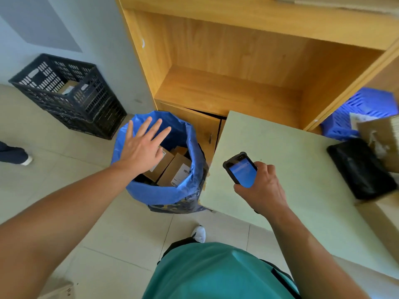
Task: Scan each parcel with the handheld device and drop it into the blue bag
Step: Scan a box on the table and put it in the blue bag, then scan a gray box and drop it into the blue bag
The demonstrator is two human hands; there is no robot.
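- Left hand (141, 147) spread above bag (159, 195), fingers (158, 128) released, holding nothing.
- Right hand (262, 188) over worktop (280, 143), fingers grasping scanner (240, 169), screen lit blue.
- Brown boxes (172, 167) inside bag, on floor (64, 169) beside worktop.
- Black parcel (360, 169) on worktop, far right.

The left arm reaches forward on the left, the left hand (143, 147) palm down, fingers (155, 128) straight and spread. On the right, the right hand (262, 186) grips the handheld device (241, 170), wrist bent.
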